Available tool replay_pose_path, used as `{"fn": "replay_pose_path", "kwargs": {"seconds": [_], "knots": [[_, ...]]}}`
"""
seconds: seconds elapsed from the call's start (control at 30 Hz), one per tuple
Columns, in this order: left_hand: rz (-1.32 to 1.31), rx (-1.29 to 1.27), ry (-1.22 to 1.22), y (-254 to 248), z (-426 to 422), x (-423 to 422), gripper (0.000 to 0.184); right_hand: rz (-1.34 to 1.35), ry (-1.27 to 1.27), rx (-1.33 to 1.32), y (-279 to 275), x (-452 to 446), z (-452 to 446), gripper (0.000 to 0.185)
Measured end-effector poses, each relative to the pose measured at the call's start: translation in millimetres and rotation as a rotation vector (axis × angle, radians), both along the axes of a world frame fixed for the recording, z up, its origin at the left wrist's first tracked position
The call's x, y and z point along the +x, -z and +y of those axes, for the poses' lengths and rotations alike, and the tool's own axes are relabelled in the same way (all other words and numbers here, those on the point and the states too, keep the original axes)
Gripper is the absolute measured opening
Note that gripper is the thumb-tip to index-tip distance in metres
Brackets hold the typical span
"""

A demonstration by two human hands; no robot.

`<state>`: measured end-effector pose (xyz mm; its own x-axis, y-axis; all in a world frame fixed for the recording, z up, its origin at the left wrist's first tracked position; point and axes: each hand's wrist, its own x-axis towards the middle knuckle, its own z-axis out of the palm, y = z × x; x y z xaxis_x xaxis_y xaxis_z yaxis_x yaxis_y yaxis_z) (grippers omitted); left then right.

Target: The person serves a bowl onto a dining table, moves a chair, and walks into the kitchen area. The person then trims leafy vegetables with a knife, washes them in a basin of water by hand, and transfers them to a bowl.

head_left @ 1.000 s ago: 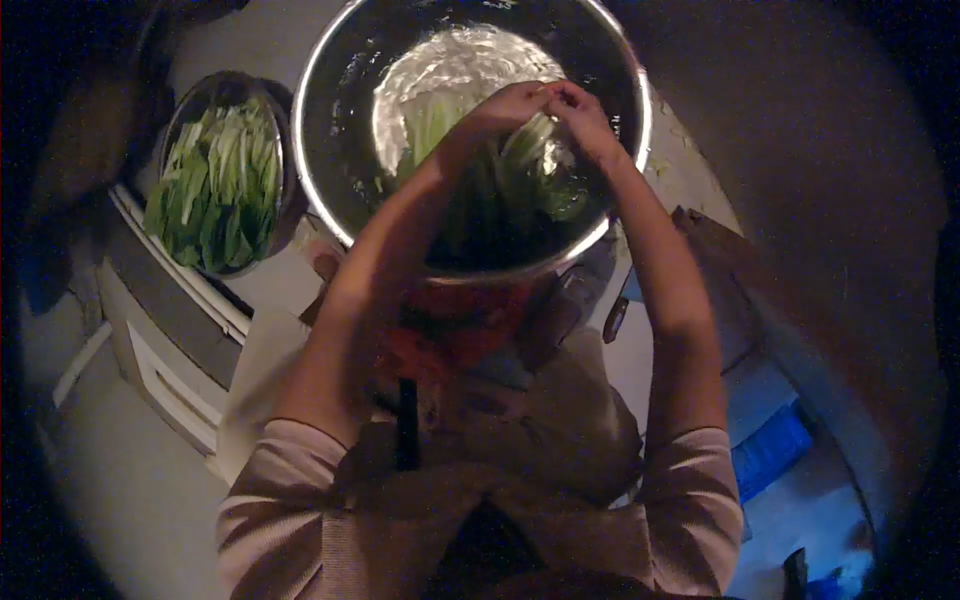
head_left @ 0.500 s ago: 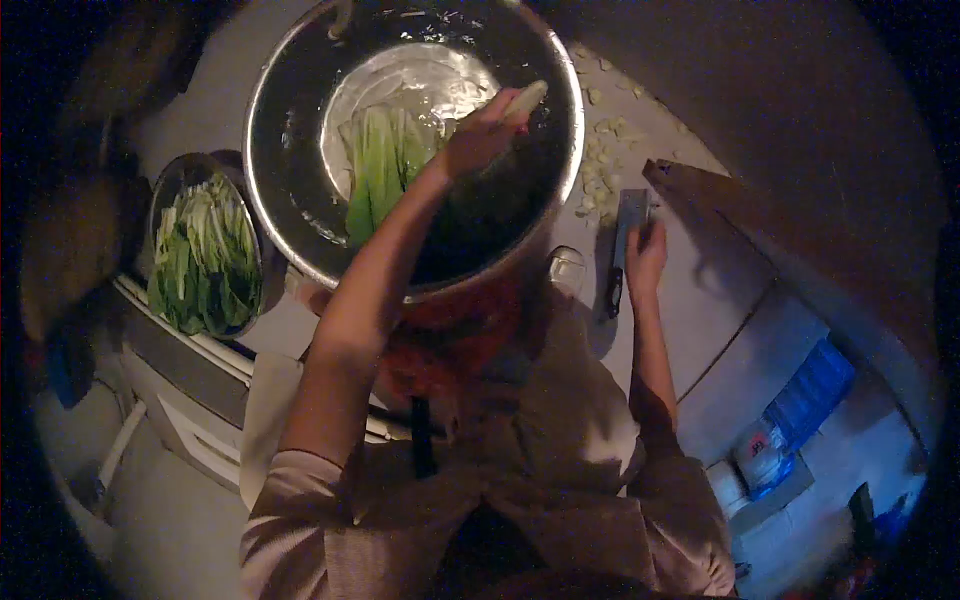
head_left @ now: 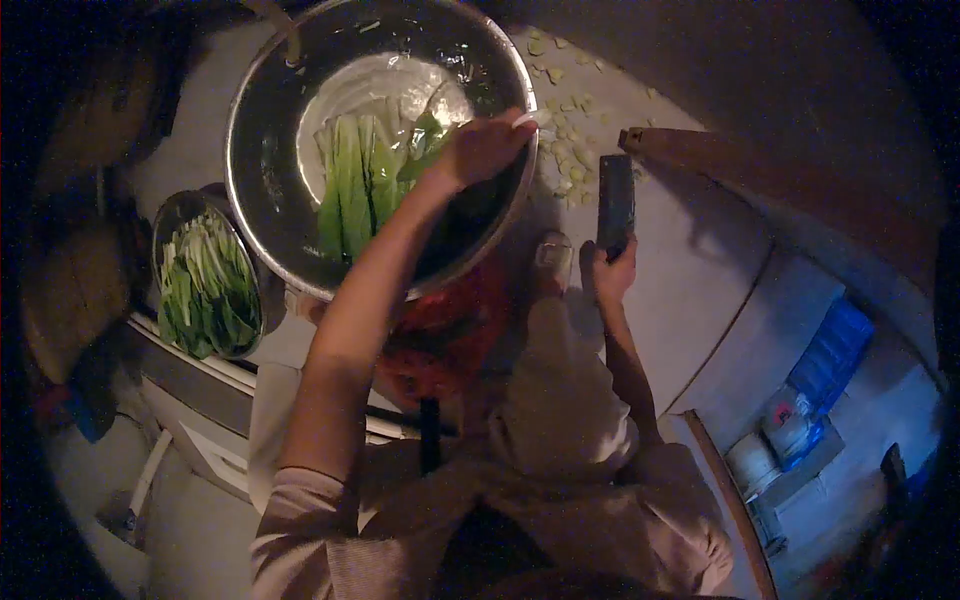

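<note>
My left hand [head_left: 485,150] is closed around a pale-stemmed leafy green [head_left: 526,119] at the right rim of a large metal basin [head_left: 236,170]. Its leaves lie partly behind the hand. Long leafy greens [head_left: 352,190] rest in the water inside the basin, stems toward the far side. To the right of the basin, my right hand [head_left: 614,272] grips the handle of a cleaver [head_left: 616,200], whose dark broad blade points away from me. Small cut stem pieces [head_left: 568,160] are scattered between the blade and the basin.
An oval bowl [head_left: 262,300] of leafy greens stands left of the basin. A red bag [head_left: 450,325] lies below the basin. A wooden edge [head_left: 680,143] runs along the right, and blue packaging [head_left: 832,350] is at the lower right. My foot [head_left: 553,254] is near the basin.
My hands have parted. My right hand has moved from over the basin to the cleaver and lifted it. My left hand still holds a green, now at the rim. The view has shifted right.
</note>
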<state>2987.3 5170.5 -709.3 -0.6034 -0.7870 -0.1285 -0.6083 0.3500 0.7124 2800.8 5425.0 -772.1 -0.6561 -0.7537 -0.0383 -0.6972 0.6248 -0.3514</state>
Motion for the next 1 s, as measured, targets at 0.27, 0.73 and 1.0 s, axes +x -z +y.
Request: {"fn": "replay_pose_path", "kwargs": {"seconds": [0.27, 0.73, 1.0], "knots": [[-0.206, -0.161, 0.153, 9, 2, 1, 0.036, -0.269, -0.330, -0.268, -104, 34, -66, 0.010], [-0.181, -0.202, 0.163, -31, 2, -2, 0.027, -0.158, -0.403, -0.057, -134, 37, -81, 0.013], [-0.328, -0.080, 0.142, -15, 0, -5, 0.034, -0.240, -0.366, 0.100, -130, 43, -85, 0.020]]}}
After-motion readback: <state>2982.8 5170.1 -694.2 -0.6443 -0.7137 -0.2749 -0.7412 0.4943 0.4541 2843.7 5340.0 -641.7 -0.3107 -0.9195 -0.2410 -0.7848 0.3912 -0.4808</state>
